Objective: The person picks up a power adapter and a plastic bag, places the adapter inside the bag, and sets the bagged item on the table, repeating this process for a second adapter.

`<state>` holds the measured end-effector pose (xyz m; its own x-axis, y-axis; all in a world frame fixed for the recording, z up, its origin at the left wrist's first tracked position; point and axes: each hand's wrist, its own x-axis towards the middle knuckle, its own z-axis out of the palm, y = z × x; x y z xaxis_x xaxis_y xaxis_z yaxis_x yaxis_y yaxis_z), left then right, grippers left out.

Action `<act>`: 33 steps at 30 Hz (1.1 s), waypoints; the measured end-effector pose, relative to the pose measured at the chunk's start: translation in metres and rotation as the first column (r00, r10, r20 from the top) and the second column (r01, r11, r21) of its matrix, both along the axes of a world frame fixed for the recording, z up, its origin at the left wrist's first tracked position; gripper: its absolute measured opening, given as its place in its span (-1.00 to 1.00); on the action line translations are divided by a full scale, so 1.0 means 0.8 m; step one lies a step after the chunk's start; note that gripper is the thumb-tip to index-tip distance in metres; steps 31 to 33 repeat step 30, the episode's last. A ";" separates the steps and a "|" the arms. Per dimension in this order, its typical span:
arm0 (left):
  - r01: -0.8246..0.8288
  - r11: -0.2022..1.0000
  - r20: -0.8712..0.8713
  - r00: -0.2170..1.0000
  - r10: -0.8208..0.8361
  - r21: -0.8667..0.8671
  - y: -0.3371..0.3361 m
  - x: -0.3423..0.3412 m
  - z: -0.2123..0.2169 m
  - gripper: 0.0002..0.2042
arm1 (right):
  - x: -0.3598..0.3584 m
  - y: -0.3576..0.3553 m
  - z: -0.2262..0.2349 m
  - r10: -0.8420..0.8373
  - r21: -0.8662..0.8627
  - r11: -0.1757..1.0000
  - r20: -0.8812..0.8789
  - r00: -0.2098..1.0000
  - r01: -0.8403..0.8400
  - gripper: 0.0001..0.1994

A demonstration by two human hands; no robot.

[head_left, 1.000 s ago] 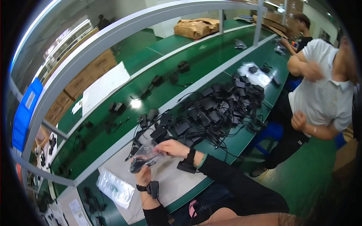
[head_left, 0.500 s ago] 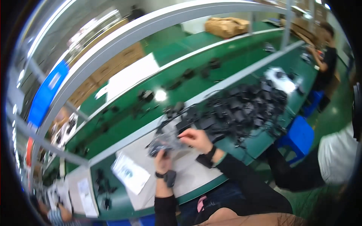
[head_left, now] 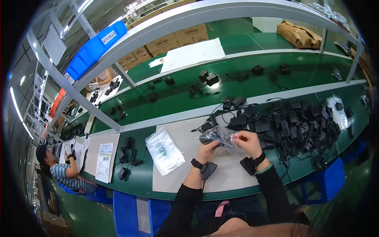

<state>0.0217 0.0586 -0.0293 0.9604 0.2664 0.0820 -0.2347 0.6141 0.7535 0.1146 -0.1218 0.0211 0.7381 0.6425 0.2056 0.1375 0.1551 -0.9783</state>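
Black adapter (head_left: 210,136) sits half inside a clear plastic bag (head_left: 227,138), held above the tabletop (head_left: 221,177); left hand (head_left: 208,147) fingers clamped on the adapter end, right hand (head_left: 249,141) fingers pinching the bag mouth. Risk: thin film tears or slips, and the trailing cord could snag the cable pile (head_left: 292,122) just beside it

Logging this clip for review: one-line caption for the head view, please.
Both hands, left hand and right hand, hold a black power adapter in a clear plastic bag over the grey mat, beside a heap of adapters.
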 end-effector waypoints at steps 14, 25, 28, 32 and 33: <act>-0.046 0.990 -0.052 0.997 0.053 0.136 -0.031 0.004 -0.003 -0.63 | -0.003 0.011 -0.022 -0.145 0.153 0.982 0.216 0.966 0.113 -0.91; -0.056 0.997 -0.087 0.995 0.052 -0.045 -0.029 0.004 -0.002 -0.65 | -0.009 0.013 -0.014 -0.151 0.012 0.985 0.538 0.829 0.172 -0.82; -0.149 0.989 -0.124 0.982 0.144 -0.028 -0.022 0.005 0.000 -0.59 | -0.005 0.013 -0.015 -0.034 0.004 0.999 0.404 0.914 0.035 -0.77; -0.185 0.980 -0.177 0.969 0.170 -0.068 -0.019 0.002 0.006 -0.50 | 0.009 0.002 -0.010 0.115 -0.075 0.993 0.402 0.908 -0.093 -0.70; -0.185 0.980 -0.177 0.969 0.170 -0.068 -0.019 0.002 0.006 -0.50 | 0.009 0.002 -0.010 0.115 -0.075 0.993 0.402 0.908 -0.093 -0.70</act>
